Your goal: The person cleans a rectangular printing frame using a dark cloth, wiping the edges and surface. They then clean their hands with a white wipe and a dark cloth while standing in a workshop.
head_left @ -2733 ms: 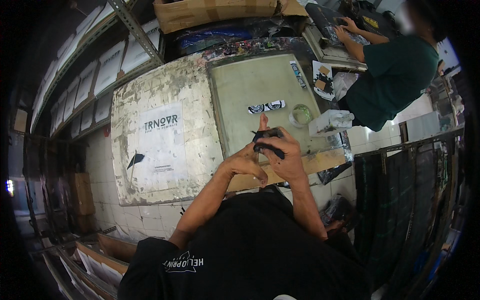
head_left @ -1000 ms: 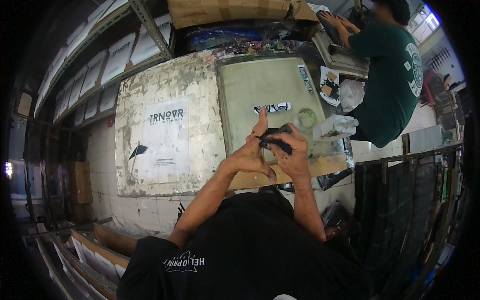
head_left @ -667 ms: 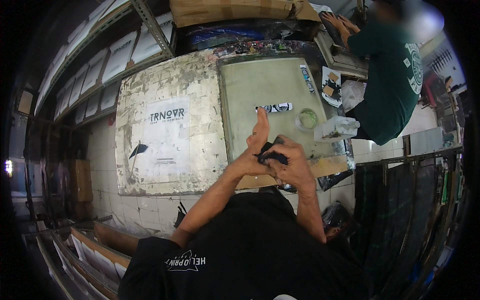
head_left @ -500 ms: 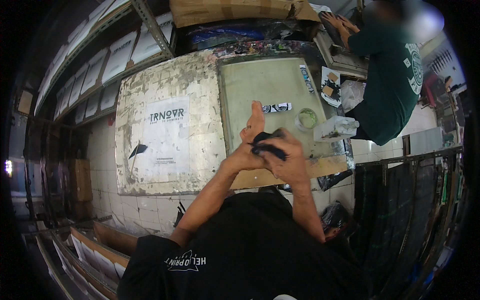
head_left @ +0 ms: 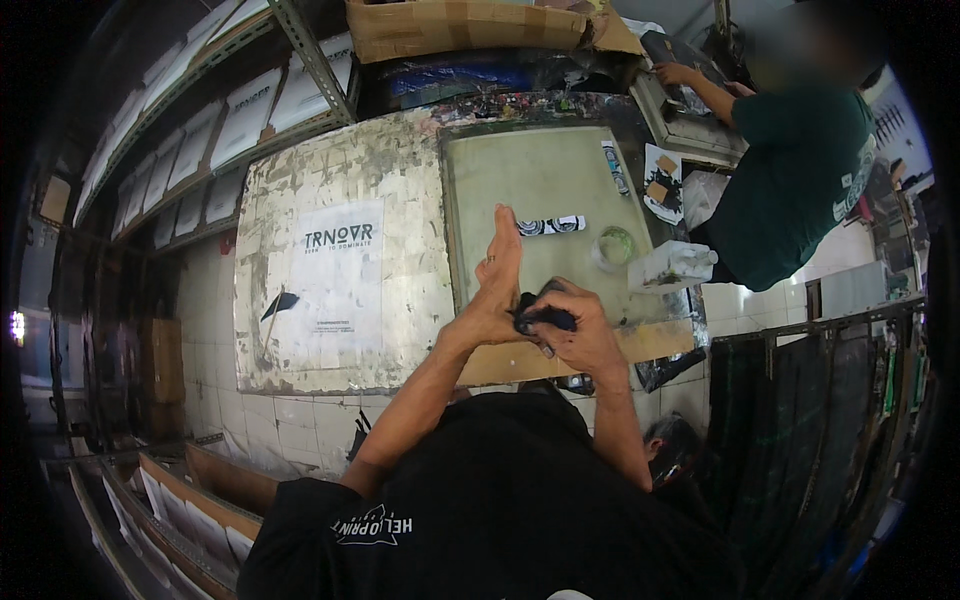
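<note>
Far L of the flat, fully extended L hand, metal rack; nearer, white sheet on worn table, w/ gap to hand. Black cloth at L palm, gripped in curled R hand, nr table's front edge. White jug upper R, co-worker beyond.

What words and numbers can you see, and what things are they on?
I won't copy the words, but here's where they are:
White sheet: big dark letters up top; the bottom lines are too tiny to read.
Black T-shirt: white letters, upside down.
White package at upper left: dark letters; others there are blurry.
Green T-shirt: white print, too blurry to read.
Black cloth in the right hand: no writing I can see.
</note>
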Available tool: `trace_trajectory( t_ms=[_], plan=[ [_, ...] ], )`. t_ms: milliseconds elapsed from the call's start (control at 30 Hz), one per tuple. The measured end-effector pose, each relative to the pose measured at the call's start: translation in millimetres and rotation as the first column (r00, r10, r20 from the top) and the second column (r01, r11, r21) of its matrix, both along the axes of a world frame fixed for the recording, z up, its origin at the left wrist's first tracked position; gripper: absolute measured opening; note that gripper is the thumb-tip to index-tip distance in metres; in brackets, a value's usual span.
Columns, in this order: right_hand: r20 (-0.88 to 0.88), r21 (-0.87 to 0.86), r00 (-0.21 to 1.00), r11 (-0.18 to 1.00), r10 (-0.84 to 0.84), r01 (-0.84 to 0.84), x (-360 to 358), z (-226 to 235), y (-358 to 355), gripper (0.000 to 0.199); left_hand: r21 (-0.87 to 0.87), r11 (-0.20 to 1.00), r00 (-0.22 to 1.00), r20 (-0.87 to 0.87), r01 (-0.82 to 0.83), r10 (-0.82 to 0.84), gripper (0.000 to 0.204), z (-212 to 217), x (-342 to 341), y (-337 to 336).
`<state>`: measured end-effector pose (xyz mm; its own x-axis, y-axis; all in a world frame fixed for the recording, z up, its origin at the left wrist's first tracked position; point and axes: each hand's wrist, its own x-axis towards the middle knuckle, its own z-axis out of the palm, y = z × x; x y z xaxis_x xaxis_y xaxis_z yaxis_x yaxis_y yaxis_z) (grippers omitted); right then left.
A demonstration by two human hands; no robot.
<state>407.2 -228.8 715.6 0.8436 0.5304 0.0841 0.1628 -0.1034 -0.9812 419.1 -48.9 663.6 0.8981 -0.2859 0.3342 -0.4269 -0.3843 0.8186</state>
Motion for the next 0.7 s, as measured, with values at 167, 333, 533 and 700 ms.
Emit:
trace_trajectory(
  t_ms=[167,333,533,700],
  plan=[
    [0.263,0.060,0.877,0.914,-0.402,0.401,14.8,-8.8,-15.6,0.021,-0.556,0.827,0.878,-0.352,0.083,-0.324,0.157,12.3,-3.8,14.3],
    [0.409,0.217,0.794,0.893,-0.451,0.395,24.4,10.7,19.0,0.025,-0.869,0.494,0.663,-0.350,0.034,-0.662,0.162,-5.2,-12.9,7.7],
    [0.501,0.039,0.744,0.871,-0.441,0.490,45.7,-25.2,11.3,0.026,-0.925,0.374,0.609,-0.264,0.058,-0.748,0.169,14.6,-23.3,1.9],
    [-0.071,0.128,0.793,0.783,-0.605,0.609,29.1,1.1,10.2,0.028,-0.985,0.163,0.670,-0.157,-0.054,-0.726,0.167,24.5,-17.3,6.5]
  ],
)
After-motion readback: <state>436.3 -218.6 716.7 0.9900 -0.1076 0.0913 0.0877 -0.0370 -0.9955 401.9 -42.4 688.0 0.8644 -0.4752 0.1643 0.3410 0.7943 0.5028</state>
